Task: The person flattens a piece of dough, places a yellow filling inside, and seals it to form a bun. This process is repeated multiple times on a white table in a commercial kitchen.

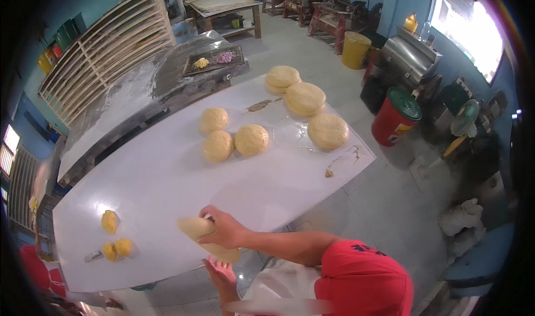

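My right hand (223, 230) grips a flattened oval piece of pale dough (219, 251), which is tilted and slightly blurred over the near edge of the white table (167, 190). Below the dough's lower end is my left hand (221, 272), palm up with fingers spread, the fingertips at the dough's edge; whether they bear its weight is unclear. Farther up the table, three round dough balls (251, 140) sit close together. Larger dough rounds (328, 131) lie at the far right, some stacked. Several yellow lumps (109, 222) and a small scraper-like tool (92, 256) are at the left.
A long worktop (125, 94) dusted with flour runs beyond the table, holding a dark tray (213, 61) with chopped yellow and purple pieces. A slatted rack (113, 48) stands behind it. To the right on the floor are a red bin (393, 119) with green lid and a yellow drum (355, 50).
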A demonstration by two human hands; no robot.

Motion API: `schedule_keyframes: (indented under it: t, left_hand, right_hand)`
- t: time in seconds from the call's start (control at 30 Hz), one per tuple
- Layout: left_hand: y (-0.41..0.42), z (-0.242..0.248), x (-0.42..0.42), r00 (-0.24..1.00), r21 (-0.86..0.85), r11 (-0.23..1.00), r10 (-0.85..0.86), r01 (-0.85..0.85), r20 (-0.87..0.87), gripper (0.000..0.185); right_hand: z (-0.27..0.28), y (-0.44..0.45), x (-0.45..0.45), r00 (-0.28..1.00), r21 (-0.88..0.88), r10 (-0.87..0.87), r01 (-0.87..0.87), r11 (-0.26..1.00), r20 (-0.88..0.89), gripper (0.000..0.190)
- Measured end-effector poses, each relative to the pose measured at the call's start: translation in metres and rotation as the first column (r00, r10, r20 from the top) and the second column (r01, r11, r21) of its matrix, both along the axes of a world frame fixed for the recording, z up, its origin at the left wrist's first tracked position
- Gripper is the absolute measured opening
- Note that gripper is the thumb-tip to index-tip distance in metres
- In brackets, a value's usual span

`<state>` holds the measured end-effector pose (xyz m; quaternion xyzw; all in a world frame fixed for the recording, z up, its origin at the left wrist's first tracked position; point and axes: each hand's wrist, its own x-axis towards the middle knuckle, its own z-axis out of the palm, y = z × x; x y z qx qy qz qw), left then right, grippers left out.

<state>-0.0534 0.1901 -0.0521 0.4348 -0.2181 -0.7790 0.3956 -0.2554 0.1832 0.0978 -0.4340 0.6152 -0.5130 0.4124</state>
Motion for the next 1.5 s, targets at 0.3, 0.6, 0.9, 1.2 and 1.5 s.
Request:
schedule_keyframes:
  t: [0.3,0.6,0.9,1.2,1.5]
  left_hand:
    - [0.076,0.031,-0.035,0.877,0.055,0.934,-0.309,0.352,-0.368,0.068]
    - [0.052,0.053,-0.199,0.776,0.270,0.732,-0.621,0.625,-0.111,0.051]
    - [0.016,0.163,-0.456,0.606,-0.348,0.623,-0.777,0.701,-0.169,0.060]
    - [0.021,0.030,-0.596,0.731,0.301,0.731,-0.668,0.612,0.137,0.051]
    - [0.011,0.008,-0.607,0.718,0.157,0.720,-0.692,0.676,0.078,0.054]
  right_hand:
    - [-0.041,0.132,-0.055,0.866,0.318,-0.217,0.071,0.946,0.451,0.062]
    - [-0.084,0.224,-0.183,0.459,0.382,-0.546,0.406,0.830,0.700,0.048]
    - [0.010,0.241,-0.409,0.664,-0.239,-0.383,0.648,0.723,0.642,0.053]
    - [-0.106,0.222,-0.510,0.445,0.223,-0.579,0.628,0.746,0.683,0.055]
    - [-0.144,0.217,-0.534,0.379,0.328,-0.666,0.649,0.686,0.642,0.054]
